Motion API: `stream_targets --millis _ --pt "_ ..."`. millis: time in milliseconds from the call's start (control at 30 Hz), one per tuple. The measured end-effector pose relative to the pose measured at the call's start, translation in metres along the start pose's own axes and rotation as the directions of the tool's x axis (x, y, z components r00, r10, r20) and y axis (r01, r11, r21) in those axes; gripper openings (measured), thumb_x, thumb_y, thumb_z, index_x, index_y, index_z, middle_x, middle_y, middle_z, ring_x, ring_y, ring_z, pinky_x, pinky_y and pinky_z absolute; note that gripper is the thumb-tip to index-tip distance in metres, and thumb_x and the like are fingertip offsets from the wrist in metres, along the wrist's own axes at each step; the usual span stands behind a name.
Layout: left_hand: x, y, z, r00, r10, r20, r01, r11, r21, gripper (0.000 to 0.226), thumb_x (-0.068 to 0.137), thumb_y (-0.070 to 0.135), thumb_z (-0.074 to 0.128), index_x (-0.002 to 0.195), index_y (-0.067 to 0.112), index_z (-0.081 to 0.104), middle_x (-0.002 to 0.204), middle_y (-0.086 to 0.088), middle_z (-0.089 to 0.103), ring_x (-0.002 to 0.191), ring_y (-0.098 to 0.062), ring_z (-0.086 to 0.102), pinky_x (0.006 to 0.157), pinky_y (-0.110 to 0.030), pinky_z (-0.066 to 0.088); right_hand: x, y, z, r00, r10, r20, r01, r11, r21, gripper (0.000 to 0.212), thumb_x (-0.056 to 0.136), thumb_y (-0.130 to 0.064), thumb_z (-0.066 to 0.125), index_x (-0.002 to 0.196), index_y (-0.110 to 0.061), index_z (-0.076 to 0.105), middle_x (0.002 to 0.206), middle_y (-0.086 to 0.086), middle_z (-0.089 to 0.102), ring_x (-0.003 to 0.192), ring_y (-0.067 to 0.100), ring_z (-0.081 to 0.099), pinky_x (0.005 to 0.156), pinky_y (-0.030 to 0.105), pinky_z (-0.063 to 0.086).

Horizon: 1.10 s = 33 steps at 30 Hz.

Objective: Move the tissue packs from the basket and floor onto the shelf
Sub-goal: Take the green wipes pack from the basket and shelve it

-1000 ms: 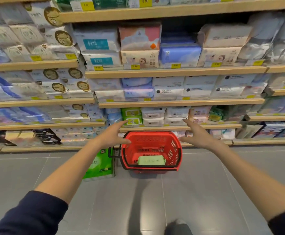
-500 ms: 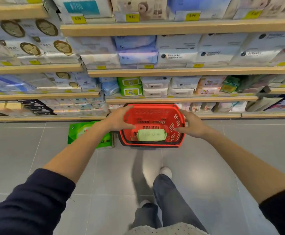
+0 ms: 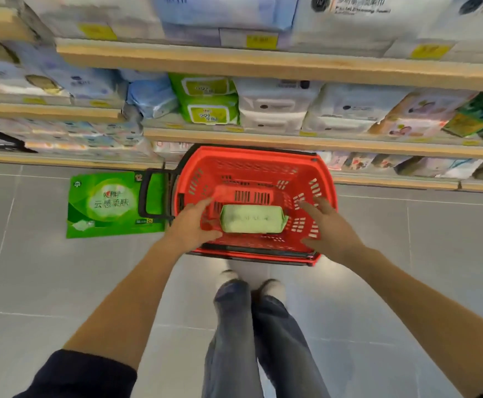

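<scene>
Head view: left hand [image 3: 194, 226] and right hand [image 3: 330, 229] are spread open (holding nothing) either side of the pale green pack [image 3: 253, 219] inside the red basket [image 3: 251, 153]; better to press its 2 ends evenly.

A shop, no doubt about it, and this is the paper-goods aisle. Long wooden shelves [image 3: 263, 63] run across the whole upper half of the frame, tier over tier, crammed with wrapped packs [image 3: 274, 107] stacked in rows of white, blue and bright green. Little yellow price tags [image 3: 260, 41] sit along the shelf edges. Down at centre stands a red plastic shopping basket [image 3: 263, 168], its black handle [image 3: 144, 196] sticking out to the left, on a grey tiled floor [image 3: 48, 282]. Just left of the basket, a big green pack [image 3: 108, 205] lies flat on the tiles.
</scene>
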<state>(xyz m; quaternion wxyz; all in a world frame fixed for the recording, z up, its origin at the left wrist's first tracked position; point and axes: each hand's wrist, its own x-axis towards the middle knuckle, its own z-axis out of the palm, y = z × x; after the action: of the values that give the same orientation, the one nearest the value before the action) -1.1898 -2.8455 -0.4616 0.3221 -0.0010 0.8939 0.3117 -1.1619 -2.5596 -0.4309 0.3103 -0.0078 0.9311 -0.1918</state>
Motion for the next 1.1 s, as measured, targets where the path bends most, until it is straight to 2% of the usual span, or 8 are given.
stream_targets --millis 167,267,333,467,700,833,967,1100 --pt "0.064 -0.039 0.059 1.000 -0.008 -0.007 0.007 0.991 -0.132 0.091 0.057 0.038 0.074 0.138 0.015 0.038 0.131 -0.012 0.052 0.123 -0.026 0.047 0.103 -0.033 0.036 0.084 0.022 0.074 0.987 -0.139 0.080 0.154 0.957 -0.245 0.078 0.081 -0.022 0.063 0.145 -0.025 0.019 0.155 0.014 0.007 0.139 0.033 0.022 0.105 0.043 0.035" --pt "0.081 -0.062 0.099 0.998 -0.024 0.057 0.032 0.989 -0.143 0.086 0.067 0.037 0.076 0.141 0.022 0.034 0.138 -0.005 0.045 0.128 -0.020 0.041 0.105 -0.030 0.033 0.136 0.035 0.122 0.965 -0.211 0.159 0.255 0.901 -0.351 0.081 0.081 -0.022 0.064 0.145 -0.028 0.014 0.156 0.013 0.001 0.141 0.032 0.018 0.110 0.042 0.027" --pt "0.092 -0.080 0.122 0.999 -0.006 0.053 0.011 0.997 -0.083 0.078 0.076 0.035 0.071 0.142 0.027 0.031 0.142 -0.002 0.040 0.130 -0.019 0.039 0.105 -0.033 0.034 0.167 0.045 0.151 0.938 -0.250 0.241 0.330 0.854 -0.401 0.084 0.082 -0.019 0.063 0.146 -0.029 0.008 0.156 0.014 -0.002 0.142 0.031 0.012 0.113 0.043 0.020" --pt "0.117 -0.104 0.148 0.993 0.009 0.117 -0.034 0.977 0.210 0.068 0.085 0.048 0.053 0.144 0.032 0.023 0.146 -0.002 0.034 0.130 -0.023 0.038 0.105 -0.038 0.037 0.214 0.065 0.195 0.882 -0.298 0.365 0.454 0.745 -0.488 0.092 0.080 -0.019 0.067 0.146 -0.030 0.004 0.155 0.017 -0.005 0.142 0.032 0.011 0.115 0.043 0.015" --pt "0.166 -0.127 0.167 0.985 0.005 0.175 -0.050 0.967 0.250 0.064 0.088 0.049 0.047 0.144 0.035 0.020 0.146 -0.002 0.034 0.129 -0.024 0.039 0.100 -0.043 0.040 0.266 0.081 0.241 0.838 -0.363 0.408 0.537 0.684 -0.493 0.105 0.066 -0.039 0.076 0.145 -0.036 0.006 0.155 0.015 -0.011 0.142 0.033 -0.011 0.114 0.047 -0.005" --pt "0.180 -0.136 0.173 0.979 0.020 0.201 -0.084 0.945 0.316 0.064 0.089 0.046 0.047 0.145 0.033 0.018 0.143 -0.004 0.036 0.127 -0.025 0.040 0.098 -0.041 0.040 0.276 0.086 0.253 0.852 -0.341 0.397 0.511 0.704 -0.493 0.114 0.058 -0.042 0.080 0.141 -0.047 0.002 0.155 0.013 -0.011 0.141 0.035 -0.005 0.112 0.052 0.006" --pt "0.185 -0.142 0.176 0.974 0.047 0.219 -0.116 0.943 0.313 0.064 0.089 0.046 0.046 0.145 0.034 0.016 0.140 -0.004 0.039 0.126 -0.024 0.042 0.097 -0.040 0.041 0.280 0.091 0.256 0.863 -0.382 0.331 0.504 0.691 -0.518 0.117 0.050 -0.036 0.085 0.139 -0.050 0.010 0.146 0.013 0.011 0.126 0.030 0.012 0.102 0.051 0.032" --pt "0.181 -0.143 0.171 0.981 0.093 0.169 -0.131 0.966 0.224 0.071 0.090 0.041 0.048 0.145 0.041 0.003 0.146 -0.004 0.031 0.127 -0.023 0.042 0.097 -0.038 0.043 0.280 0.090 0.256 0.859 -0.400 0.320 0.512 0.679 -0.525 0.115 0.051 -0.031 0.085 0.139 -0.048 0.012 0.141 0.016 0.026 0.122 0.031 0.023 0.098 0.053 0.036"
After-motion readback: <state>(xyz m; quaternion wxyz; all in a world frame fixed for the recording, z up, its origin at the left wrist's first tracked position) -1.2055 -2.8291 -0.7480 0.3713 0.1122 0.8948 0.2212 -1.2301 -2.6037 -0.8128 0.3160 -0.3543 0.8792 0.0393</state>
